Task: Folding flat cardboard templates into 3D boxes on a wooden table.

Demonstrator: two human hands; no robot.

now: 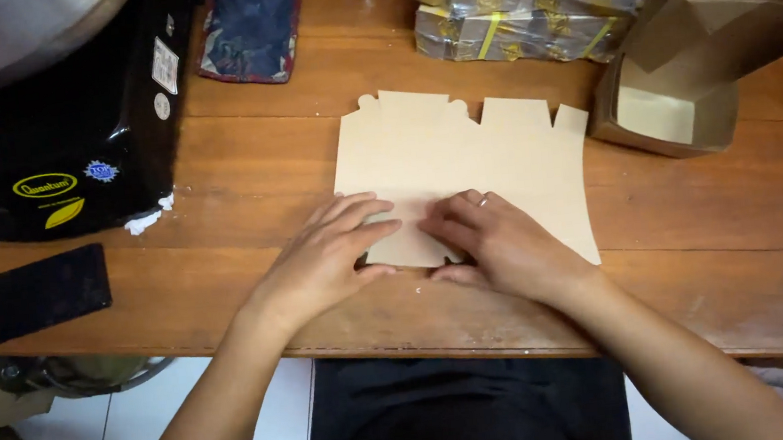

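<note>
A flat, unfolded beige cardboard box blank [462, 162] lies on the wooden table [715, 248], its tabbed edge pointing away from me. My left hand [324, 259] rests on its near left corner, fingers spread and pressing down, thumb at the near edge. My right hand [497, 244], with a ring on one finger, presses the near edge just beside it, fingertips almost touching the left hand's. Both hands lie flat on the cardboard at its lower edge.
An assembled brown cardboard box [699, 61] with open flaps stands at the right. Plastic-wrapped bundles [523, 1] sit at the back. A black appliance [71, 116] and a dark flat rectangle [25, 297] occupy the left, a dark cloth pad [250, 29] behind.
</note>
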